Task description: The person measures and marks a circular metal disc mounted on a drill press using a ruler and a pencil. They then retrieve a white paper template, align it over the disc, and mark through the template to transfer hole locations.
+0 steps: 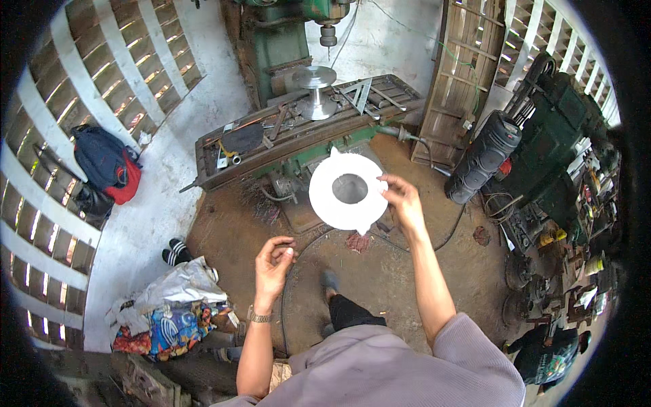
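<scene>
My right hand (403, 201) grips the rim of a bright white ring-shaped plate (325, 197) between thumb and fingers. The plate has a round hole in its middle, with grey showing through, and small pointed lugs on its edge. It is held up in front of me, before the machine table; glare hides its surface detail. To the lower left of the plate, apart from it, my left hand (272, 263) hangs in the air with loosely bent fingers and nothing visible in them. A wristwatch (260, 316) is on my left wrist.
A green drill press (285, 47) stands ahead. Its worktable (271, 161) bears a shiny metal spool (316, 102), a square frame (359, 95) and loose tools. A cable (288, 292) crosses the floor. Machinery (556, 129) and a person (548, 356) are on the right; a backpack (105, 159) lies left.
</scene>
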Available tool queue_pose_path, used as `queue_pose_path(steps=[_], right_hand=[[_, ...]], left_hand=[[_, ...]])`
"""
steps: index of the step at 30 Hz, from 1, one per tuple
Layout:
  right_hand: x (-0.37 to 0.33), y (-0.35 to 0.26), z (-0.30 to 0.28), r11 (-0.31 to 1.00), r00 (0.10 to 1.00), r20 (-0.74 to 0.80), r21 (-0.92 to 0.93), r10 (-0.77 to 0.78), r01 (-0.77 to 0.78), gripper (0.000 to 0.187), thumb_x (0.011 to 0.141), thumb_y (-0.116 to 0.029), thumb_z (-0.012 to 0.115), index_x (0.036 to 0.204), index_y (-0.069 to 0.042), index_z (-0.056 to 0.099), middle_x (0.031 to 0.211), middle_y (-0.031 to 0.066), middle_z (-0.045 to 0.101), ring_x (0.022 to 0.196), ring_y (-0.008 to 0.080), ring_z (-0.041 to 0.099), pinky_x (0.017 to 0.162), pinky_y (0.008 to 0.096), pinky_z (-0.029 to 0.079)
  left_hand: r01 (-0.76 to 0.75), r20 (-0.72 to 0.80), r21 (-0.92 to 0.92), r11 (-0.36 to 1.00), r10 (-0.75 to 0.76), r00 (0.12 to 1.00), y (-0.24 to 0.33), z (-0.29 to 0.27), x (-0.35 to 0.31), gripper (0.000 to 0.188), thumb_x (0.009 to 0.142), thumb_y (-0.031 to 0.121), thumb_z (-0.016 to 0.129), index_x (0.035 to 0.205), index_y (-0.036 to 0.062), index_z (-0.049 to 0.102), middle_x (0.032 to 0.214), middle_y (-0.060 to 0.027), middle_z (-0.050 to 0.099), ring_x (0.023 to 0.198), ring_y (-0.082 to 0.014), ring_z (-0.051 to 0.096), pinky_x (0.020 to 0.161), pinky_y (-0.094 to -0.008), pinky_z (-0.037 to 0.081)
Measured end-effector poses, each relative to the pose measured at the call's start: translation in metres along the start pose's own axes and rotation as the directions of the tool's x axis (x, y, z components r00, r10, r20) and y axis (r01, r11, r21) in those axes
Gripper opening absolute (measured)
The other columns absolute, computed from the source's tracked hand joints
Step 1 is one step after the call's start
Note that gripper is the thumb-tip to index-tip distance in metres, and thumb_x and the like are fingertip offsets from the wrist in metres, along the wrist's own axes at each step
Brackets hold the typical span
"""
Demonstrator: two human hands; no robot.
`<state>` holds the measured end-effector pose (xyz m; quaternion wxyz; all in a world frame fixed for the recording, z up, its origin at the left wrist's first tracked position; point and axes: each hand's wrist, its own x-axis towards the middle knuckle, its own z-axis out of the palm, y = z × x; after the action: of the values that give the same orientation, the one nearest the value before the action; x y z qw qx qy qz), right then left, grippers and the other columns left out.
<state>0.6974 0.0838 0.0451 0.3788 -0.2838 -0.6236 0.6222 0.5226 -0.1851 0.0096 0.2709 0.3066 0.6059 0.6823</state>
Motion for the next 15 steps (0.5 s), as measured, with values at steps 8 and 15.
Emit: queue_pose_path(steps=[8, 15], right_hand=[[0.266, 0.025, 0.056, 0.968, 0.985, -0.052, 0.187, -0.162, 0.169, 0.036, 0.084, -0.007, 0.073, 0.117, 0.004, 0.065, 0.108, 0.0128, 0.067, 0.099, 0.016, 0.062, 0.09, 0.0279, 0.045], [0.411, 0.033, 0.103, 0.983, 0.979, -0.12, -0.104, -0.164, 0.152, 0.031, 0.084, -0.008, 0.074, 0.112, 0.003, 0.068, 0.093, 0.0093, 0.071, 0.085, 0.0125, 0.063, 0.079, 0.0259, 0.048]], left_hand=[[0.028, -0.054, 0.28, 0.96, -0.013, 0.998, -0.019, -0.078, 0.176, 0.016, 0.097, 0.008, 0.06, 0.111, 0.0016, 0.063, 0.1, -0.0025, 0.068, 0.085, -0.0077, 0.063, 0.074, -0.0239, 0.051], [-0.105, 0.006, 0.28, 0.954, 0.108, 0.994, 0.02, -0.094, 0.322, 0.015, 0.096, 0.008, 0.062, 0.11, 0.0028, 0.064, 0.097, -0.0025, 0.068, 0.086, -0.0084, 0.061, 0.077, -0.0241, 0.048]])
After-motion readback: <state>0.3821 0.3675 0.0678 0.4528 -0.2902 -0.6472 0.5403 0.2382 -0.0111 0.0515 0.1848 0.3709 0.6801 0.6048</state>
